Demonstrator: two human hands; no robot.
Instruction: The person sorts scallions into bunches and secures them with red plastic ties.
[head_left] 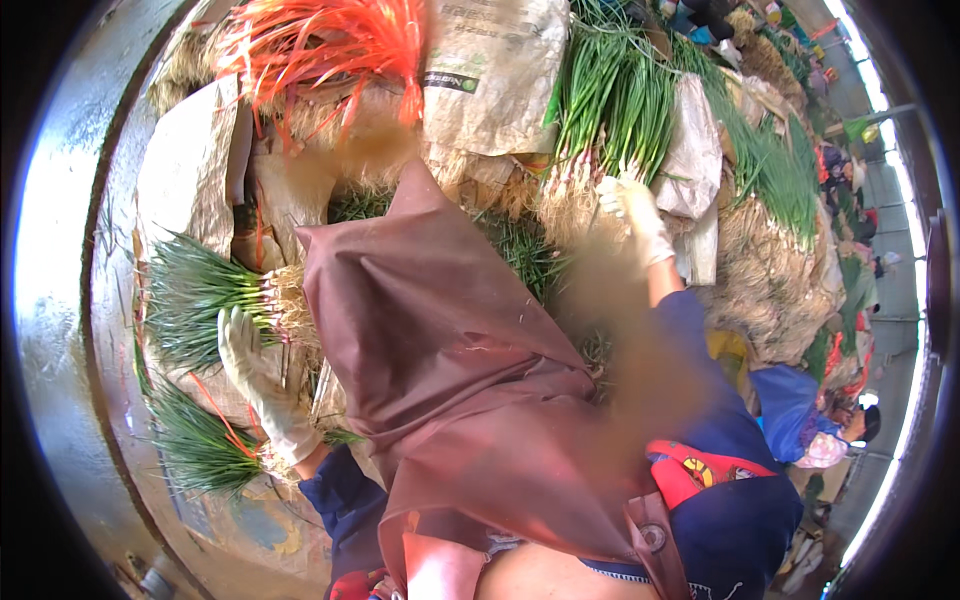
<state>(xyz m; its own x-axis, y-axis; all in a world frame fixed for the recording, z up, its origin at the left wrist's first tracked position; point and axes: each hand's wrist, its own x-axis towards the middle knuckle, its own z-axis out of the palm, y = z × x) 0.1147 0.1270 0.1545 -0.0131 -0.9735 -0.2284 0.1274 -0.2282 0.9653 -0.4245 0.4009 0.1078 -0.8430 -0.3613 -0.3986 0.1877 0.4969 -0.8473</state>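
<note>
Touching onion bunch (195, 298) w/ L hand (262, 385), R hand (636, 212) at 2nd bunch (642, 112).

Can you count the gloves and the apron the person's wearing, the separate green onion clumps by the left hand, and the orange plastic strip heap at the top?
Gloves: 2
Apron: 1
Green onion clumps: 2
Orange plastic strip heap: 1
Total: 6
</note>
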